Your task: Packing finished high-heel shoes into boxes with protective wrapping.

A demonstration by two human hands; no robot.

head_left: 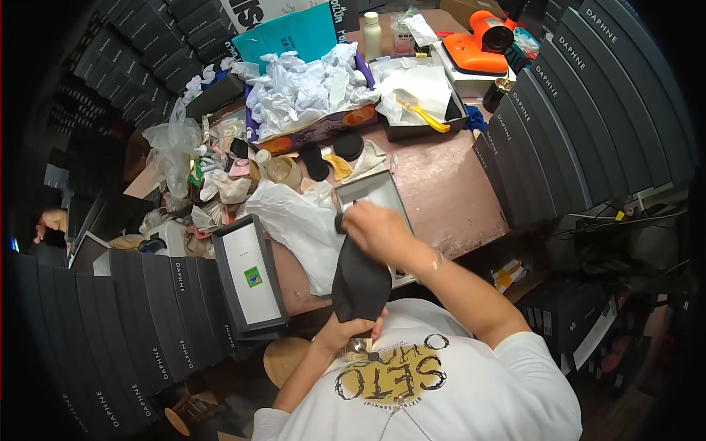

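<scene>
Now a dark cloth pouch is being held stretched between the two hands in the lower middle of the frame, just in front of the person's chest. Its upper end is being pinched by the right hand, closed over the fabric, and its lower end is being gripped by the left hand, whose fingers are curled around the edge; something small and shiny seems to be held there too, but this cannot be told surely. The step in hand is judged to be the pulling or smoothing of the pouch. For the next move, a steady grip at both ends and a free place in the open grey box behind the right hand would probably be needed.

A brown worn table is being used as the work surface. It is being crowded by a white plastic bag, an open box lid at the left, crumpled white paper at the upper middle and an orange device at the upper right. Rows of dark flat boxes are being stored all around.
</scene>
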